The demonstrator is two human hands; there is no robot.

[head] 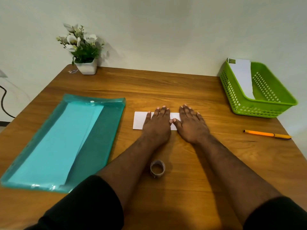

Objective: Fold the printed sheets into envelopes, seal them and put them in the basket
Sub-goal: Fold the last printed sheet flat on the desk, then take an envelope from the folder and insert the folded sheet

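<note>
- the folded white paper sheet (139, 120) lies flat mid-desk, both hands on it; if either palm slides while pressing, the crease could set crooked and the flaps would not meet.
- the left hand (157, 125) and right hand (191, 124) lie spread, fingers straight and holding nothing; uneven pressure could let the fold spring open.
- the small brown tape roll (157, 168) stands near the forearms on the wooden desk (182, 83); a drawn-back arm could knock it rolling.
- the green plastic basket (259, 107), one white envelope (241, 77) inside, sits at the far right corner; a careless toss could miss it.
</note>
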